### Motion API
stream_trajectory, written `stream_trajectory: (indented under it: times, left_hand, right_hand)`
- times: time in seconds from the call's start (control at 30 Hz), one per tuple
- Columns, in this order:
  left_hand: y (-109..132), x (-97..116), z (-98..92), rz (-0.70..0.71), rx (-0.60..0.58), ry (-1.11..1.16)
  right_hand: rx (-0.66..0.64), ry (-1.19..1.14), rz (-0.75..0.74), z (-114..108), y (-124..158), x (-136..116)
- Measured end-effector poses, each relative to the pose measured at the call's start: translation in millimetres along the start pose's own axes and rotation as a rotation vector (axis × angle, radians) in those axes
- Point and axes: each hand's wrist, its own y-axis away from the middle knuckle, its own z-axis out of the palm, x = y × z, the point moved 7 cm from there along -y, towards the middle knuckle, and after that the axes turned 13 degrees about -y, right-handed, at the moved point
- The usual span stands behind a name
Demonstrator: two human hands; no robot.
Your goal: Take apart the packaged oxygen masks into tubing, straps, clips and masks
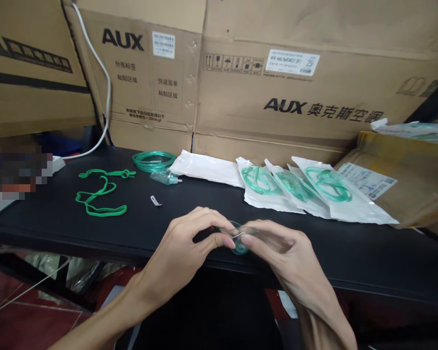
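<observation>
Near the table's front edge, my left hand [195, 232] and my right hand [286, 245] come together on a clear green-tinted oxygen mask [240, 248]. Thumb and fingers of each hand pinch its upper rim, where a thin pale strip shows between the thumbs. Much of the mask is hidden behind my fingers. Beyond my hands lie a coil of green tubing [154, 160] and a clear plastic piece with a nozzle [164, 177]. Two green elastic straps lie to the left, the nearer strap [105, 211] in loose loops. A small bent metal-looking strip [155, 200] rests beside them.
Several white pouches [266, 200] with green tubing lie at the right of the black table [204, 194]. A plain white pouch [208, 167] is farther back. An open cardboard box [416, 180] stands far right; large AUX cartons [233, 112] wall the back. A white cable [107, 92] hangs left.
</observation>
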Motion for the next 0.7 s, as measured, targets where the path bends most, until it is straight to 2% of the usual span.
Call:
stream_trajectory:
  times: [0.2, 0.4, 0.7]
  left_hand:
    - [1.1, -1.3, 0.3, -0.002, 0.021, -0.026]
    - [0.5, -1.2, 3.3, -0.018, -0.019, -0.022]
    - [4.8, 2.8, 4.4, 0.042, -0.054, -0.031]
  right_hand:
    - [0.042, 0.012, -0.061, 0.2, -0.3, -0.2]
    - [-0.059, 0.003, -0.003, -1.7, -2.3, 5.5]
    - [-0.181, -0.002, 0.056, -2.6, -0.6, 8.1]
